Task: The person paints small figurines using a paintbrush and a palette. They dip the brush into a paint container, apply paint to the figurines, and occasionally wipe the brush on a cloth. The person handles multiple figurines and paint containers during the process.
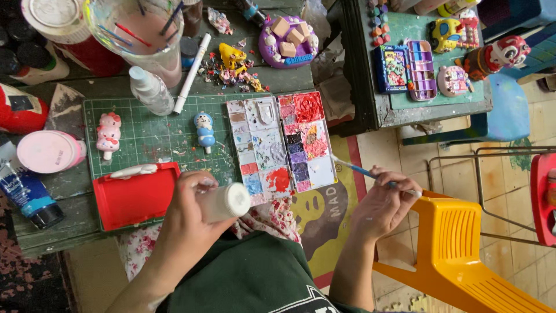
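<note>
The left hand [194,211] is closing around a small white bottle [227,202], holding it tilted above the near edge of the counter [69,188], just beside the red tray [136,197]. The right hand [383,203] is gripping a thin paintbrush [362,171] with a blue handle, and its tip is pointing toward the open paint palette [281,145]. This hand is hanging off the counter, over the floor and near the yellow plastic chair [457,255]. The palette is lying partly on the green cutting mat [156,133]. On the mat a small blue and white figure [204,130] and a pink and white figure [108,134] are standing well apart from each other. A clear spray bottle [149,90] is lying at the far edge of the mat.
</note>
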Tool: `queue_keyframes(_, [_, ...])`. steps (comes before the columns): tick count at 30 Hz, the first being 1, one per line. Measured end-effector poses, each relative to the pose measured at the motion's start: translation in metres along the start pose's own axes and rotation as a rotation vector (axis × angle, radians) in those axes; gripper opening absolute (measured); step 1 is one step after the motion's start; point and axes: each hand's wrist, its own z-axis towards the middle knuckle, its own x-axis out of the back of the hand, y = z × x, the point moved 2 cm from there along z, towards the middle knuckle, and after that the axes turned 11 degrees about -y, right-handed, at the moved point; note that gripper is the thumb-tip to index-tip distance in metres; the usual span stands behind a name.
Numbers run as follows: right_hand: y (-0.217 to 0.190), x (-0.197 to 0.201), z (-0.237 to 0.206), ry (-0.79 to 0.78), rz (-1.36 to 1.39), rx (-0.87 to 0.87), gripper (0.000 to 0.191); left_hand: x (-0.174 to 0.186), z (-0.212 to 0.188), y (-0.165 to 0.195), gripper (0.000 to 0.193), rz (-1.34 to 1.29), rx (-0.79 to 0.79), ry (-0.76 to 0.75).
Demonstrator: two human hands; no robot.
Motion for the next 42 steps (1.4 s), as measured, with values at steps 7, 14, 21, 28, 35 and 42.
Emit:
queue_keyframes(7, [-0.016,-0.058,0.022,-0.623,-0.335,-0.266,0.026,-0.014,0.084,0.021,0.059,0.195,-0.309,-0.141])
queue_keyframes(14, [-0.031,-0.127,0.089,-0.763,-0.730,-0.155,0.026,-0.005,0.108,0.040,0.059,0.247,-0.485,-0.078])
queue_keyframes(21, [-0.015,-0.155,0.116,-0.893,-0.789,-0.124,0.029,0.003,0.113,0.039,0.048,-0.113,-0.256,-0.063])
queue_keyframes(28, [-0.018,-0.169,0.125,-1.207,-0.816,0.301,0.043,0.015,0.106,-0.026,0.049,-1.276,0.610,-0.666])
queue_keyframes(35, [0.010,-0.182,0.119,-1.399,-0.744,0.397,0.045,0.018,0.082,-0.029,0.052,-0.891,0.398,-0.337])
queue_keyframes(42, [0.012,-0.178,0.136,-1.176,-0.644,-0.122,0.028,0.014,0.096,-0.001,0.044,-0.118,-0.189,-0.031])
